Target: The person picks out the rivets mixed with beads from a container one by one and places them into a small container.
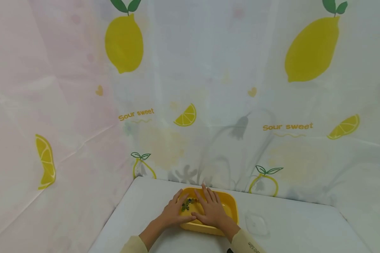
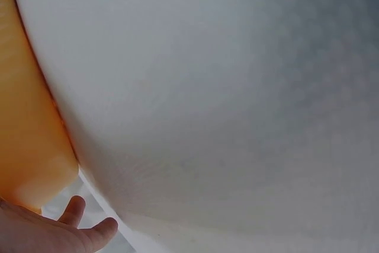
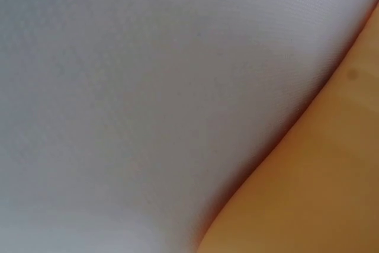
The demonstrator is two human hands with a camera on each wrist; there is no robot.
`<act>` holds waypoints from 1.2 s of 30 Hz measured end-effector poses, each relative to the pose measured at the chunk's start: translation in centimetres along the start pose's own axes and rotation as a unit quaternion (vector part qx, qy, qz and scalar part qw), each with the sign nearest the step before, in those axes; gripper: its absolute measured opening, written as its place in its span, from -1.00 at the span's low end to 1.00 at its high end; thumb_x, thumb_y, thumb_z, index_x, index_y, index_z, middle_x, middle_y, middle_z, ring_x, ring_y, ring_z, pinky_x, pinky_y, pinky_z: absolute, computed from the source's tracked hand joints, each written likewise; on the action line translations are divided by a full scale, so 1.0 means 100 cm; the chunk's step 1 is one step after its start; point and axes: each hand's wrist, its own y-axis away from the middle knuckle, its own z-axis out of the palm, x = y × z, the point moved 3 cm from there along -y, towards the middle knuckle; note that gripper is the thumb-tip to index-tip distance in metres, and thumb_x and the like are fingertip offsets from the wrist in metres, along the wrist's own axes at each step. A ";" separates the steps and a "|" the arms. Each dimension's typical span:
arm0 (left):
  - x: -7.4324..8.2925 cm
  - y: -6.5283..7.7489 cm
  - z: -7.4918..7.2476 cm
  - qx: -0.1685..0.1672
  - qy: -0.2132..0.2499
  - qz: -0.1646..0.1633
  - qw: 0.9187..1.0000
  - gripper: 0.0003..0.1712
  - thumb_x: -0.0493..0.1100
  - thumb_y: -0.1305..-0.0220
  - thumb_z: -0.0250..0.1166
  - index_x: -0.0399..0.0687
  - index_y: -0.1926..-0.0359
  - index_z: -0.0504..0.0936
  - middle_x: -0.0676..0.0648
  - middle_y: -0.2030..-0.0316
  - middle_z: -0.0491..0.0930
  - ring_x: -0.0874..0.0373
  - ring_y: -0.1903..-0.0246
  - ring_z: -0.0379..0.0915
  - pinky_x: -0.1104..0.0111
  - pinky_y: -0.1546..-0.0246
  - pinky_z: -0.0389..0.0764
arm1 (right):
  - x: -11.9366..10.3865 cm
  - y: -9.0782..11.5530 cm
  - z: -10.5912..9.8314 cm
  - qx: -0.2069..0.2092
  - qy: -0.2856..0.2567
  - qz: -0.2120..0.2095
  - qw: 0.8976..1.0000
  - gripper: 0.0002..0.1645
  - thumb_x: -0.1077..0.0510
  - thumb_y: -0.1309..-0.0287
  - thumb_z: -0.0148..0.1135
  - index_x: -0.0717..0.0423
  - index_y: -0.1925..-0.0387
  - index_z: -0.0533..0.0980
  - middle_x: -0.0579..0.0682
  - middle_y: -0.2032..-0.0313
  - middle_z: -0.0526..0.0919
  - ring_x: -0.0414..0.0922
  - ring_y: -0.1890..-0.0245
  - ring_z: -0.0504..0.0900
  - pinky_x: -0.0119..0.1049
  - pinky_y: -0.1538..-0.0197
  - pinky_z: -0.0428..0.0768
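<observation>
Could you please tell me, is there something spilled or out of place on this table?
Nothing looks spilled: the visible small marbles lie inside the yellow tray, bunched toward its left side. Only the clear plastic piece stands out slightly, lying alone on the white table, right of the tray.

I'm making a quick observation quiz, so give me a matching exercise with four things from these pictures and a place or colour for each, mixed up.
1. marbles
2. tray
3. clear square object
4. sleeves

A. on the table, right of the tray
B. inside the tray, toward its left
C. beige
D. yellow

Pairs: 1-B, 2-D, 3-A, 4-C
</observation>
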 end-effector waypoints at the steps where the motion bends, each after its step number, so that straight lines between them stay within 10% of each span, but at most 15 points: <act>1: 0.000 0.000 0.000 0.000 0.000 0.000 1.000 0.12 0.40 -0.08 0.35 -0.09 -0.50 0.20 -0.29 -0.53 -0.03 -0.50 -0.28 0.21 -0.40 -0.10 0.31 | 0.000 0.000 0.000 -0.001 0.000 0.000 1.000 -0.02 -0.42 -0.28 -0.03 -0.10 -0.56 0.01 0.18 -0.57 -0.18 0.25 -0.49 0.07 0.28 -0.44 0.04; 36: -0.005 -0.004 0.001 -0.010 -0.010 -0.011 1.000 0.13 0.42 -0.08 0.34 -0.02 -0.52 0.16 -0.25 -0.55 -0.09 -0.48 -0.33 0.16 -0.37 -0.16 0.28 | -0.007 -0.010 -0.005 0.047 0.043 -0.047 0.997 -0.06 -0.33 -0.23 0.15 -0.04 -0.51 0.15 0.15 -0.54 0.05 0.14 -0.44 0.20 0.20 -0.38 0.26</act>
